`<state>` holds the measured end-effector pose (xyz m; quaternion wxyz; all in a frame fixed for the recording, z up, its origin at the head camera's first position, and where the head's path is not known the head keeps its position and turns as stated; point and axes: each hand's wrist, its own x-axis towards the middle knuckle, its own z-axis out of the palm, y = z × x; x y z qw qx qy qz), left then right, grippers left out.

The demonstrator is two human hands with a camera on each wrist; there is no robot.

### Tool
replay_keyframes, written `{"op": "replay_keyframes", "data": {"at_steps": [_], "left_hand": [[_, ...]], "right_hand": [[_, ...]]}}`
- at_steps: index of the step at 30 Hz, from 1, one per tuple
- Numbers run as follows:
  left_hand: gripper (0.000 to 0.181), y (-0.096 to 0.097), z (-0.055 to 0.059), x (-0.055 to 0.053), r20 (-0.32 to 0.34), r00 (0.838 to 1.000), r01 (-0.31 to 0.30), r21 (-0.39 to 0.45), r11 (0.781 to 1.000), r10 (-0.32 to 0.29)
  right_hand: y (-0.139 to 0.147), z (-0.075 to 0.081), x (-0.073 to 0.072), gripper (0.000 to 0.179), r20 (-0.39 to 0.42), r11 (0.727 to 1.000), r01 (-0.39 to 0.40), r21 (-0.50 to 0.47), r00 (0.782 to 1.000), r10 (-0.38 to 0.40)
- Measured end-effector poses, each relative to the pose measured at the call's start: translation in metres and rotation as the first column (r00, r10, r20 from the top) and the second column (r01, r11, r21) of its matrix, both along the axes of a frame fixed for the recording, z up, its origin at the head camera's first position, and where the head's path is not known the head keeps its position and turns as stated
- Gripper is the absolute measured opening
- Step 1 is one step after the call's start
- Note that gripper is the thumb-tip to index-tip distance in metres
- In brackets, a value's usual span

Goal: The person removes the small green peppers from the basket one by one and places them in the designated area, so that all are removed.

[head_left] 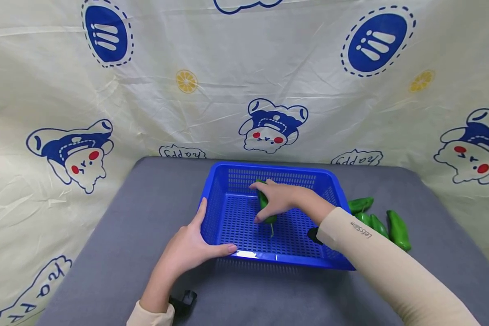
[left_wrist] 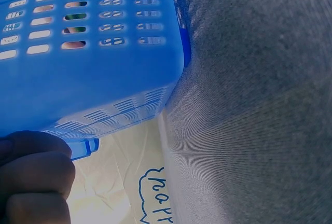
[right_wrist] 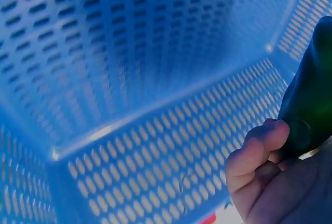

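A blue plastic basket (head_left: 269,256) with slotted walls stands on the grey cloth. My left hand (head_left: 187,246) grips its front left corner, thumb on the front rim and fingers along the left side. In the left wrist view, those fingers (left_wrist: 36,182) are at the basket's outer wall (left_wrist: 104,73). Inside the basket, above its floor, my right hand (head_left: 284,199) holds a green pepper (head_left: 262,200) between thumb and fingers, its stem toward me. The right wrist view has the pepper (right_wrist: 311,99) at the right edge, partly cut off.
Several more green peppers (head_left: 398,230) lie on the cloth just right of the basket, partly behind my right forearm. A printed curtain (head_left: 220,122) rises behind the grey surface (head_left: 155,203). Black wrist devices show under both wrists.
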<state>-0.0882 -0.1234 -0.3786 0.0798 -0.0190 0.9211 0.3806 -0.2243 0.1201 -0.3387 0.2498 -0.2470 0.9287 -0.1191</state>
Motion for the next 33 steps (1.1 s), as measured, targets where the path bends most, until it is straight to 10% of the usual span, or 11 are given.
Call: {"op": "replay_keyframes", "data": {"at_steps": [15,33], "left_hand": [[0.134,0.001,0.003,0.002,-0.014,1.0,0.0,-0.037,0.999,-0.001],[0.134,0.001,0.004,0.001,-0.019,1.0,0.006,-0.045,0.999,-0.007]], "right_hand": [[0.079,0.05,0.024,0.092,0.009,0.97,0.035,-0.241,0.999,-0.034],[0.218,0.041,0.063,0.089,-0.02,0.912,0.197,-0.36,0.976,-0.219]]}}
